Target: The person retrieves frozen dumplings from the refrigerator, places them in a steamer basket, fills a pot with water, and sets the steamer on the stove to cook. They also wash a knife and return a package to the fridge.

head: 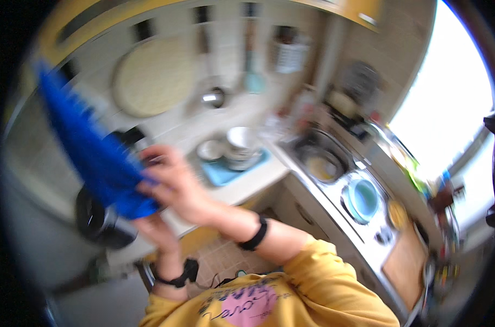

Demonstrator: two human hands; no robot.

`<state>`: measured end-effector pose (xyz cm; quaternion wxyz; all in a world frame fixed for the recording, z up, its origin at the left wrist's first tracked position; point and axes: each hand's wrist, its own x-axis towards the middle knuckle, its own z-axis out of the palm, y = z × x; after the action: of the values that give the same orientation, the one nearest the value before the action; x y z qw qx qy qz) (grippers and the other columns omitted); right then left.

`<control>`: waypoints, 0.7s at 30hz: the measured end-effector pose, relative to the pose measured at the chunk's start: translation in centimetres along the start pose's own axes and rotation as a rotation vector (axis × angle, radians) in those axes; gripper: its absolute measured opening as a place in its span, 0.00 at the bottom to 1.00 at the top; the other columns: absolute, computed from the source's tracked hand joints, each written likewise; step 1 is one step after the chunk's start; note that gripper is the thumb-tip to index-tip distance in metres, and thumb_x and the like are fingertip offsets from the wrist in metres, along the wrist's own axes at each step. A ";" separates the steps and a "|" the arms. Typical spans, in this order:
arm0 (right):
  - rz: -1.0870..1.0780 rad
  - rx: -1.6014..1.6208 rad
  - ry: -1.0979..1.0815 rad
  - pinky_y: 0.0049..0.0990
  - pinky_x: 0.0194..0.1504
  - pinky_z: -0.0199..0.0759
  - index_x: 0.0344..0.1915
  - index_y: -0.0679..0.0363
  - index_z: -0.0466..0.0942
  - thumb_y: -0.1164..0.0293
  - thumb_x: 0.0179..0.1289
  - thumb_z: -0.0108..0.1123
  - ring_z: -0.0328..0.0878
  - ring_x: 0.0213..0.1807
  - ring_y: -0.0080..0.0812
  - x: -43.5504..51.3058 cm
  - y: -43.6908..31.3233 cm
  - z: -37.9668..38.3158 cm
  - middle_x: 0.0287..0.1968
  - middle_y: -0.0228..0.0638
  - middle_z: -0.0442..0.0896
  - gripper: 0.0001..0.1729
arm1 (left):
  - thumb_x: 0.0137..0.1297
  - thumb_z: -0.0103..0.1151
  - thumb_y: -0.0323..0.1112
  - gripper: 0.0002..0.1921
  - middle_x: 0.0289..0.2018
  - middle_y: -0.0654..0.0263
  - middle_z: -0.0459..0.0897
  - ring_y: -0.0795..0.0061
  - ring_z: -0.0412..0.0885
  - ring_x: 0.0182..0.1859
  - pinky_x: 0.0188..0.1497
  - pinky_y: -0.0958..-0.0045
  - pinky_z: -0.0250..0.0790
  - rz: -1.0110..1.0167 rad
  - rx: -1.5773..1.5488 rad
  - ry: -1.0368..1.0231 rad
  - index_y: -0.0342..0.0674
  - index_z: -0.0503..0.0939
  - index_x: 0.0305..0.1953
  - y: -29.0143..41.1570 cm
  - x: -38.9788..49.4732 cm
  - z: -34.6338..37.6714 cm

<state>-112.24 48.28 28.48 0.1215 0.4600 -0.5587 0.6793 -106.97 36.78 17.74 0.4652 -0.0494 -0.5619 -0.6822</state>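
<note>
A long piece of blue material (96,151), perhaps cloth or plastic, stretches from my hands up to the left, blurred by motion. My right hand (172,188) grips its lower right edge with bent fingers. Beneath it, my left hand (153,227) is at the lower end, its fingers mostly hidden behind the blue material. Both wrists wear black bands. Behind the blue piece, a black and grey appliance (104,225) is partly covered. To the right of my hands, a light blue tray (225,175) on the counter holds white bowls (241,141).
A round woven tray (155,77), a ladle (213,98) and a turquoise utensil (254,81) hang on the tiled wall. At the right are a sink (321,159), a light blue basin (362,200) and a wooden cutting board (406,269). A yellow cabinet hangs above.
</note>
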 end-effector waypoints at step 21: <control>-0.049 -0.613 -0.149 0.52 0.69 0.42 0.68 0.55 0.59 0.70 0.48 0.71 0.51 0.71 0.48 -14.6 -6.8 -32.7 0.67 0.45 0.60 0.47 | 0.72 0.44 0.46 0.33 0.74 0.60 0.45 0.57 0.44 0.75 0.74 0.44 0.36 -0.309 -0.474 0.099 0.41 0.48 0.72 4.2 4.5 11.2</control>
<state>-115.64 84.24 23.32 0.2296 0.4636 -0.7336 0.4408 -111.65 43.54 27.52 0.3581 -0.0373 -0.3642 -0.8589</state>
